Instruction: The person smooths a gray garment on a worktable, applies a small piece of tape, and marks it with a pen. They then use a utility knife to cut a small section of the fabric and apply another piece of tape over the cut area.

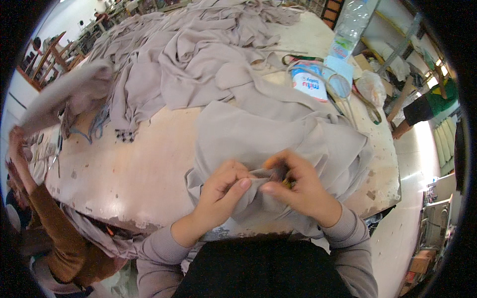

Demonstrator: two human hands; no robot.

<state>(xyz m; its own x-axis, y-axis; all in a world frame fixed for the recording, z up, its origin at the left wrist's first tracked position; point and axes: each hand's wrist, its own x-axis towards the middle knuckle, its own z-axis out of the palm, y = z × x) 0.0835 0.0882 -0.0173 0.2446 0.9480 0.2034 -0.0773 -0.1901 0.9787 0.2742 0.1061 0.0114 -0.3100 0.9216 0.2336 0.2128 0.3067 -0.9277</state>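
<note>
A grey cloth piece (268, 134) lies spread in folds at the table's near edge in front of me. My left hand (223, 187) is closed, pinching a fold of this cloth between thumb and fingers. Close beside it, my right hand (298, 186) is curled around a small dark tool (282, 174) with orange and yellow parts. Motion blur and my fingers hide the tool's exact kind. Its end is near the pinched fold, but I cannot tell whether they touch.
A large heap of grey cloth (189, 64) covers the far side of the worn table (149, 164). At the far right are a plastic bottle (348, 30) and a white-and-blue packet (308, 82). On the left, a co-worker's hand (19, 149) lifts grey cloth.
</note>
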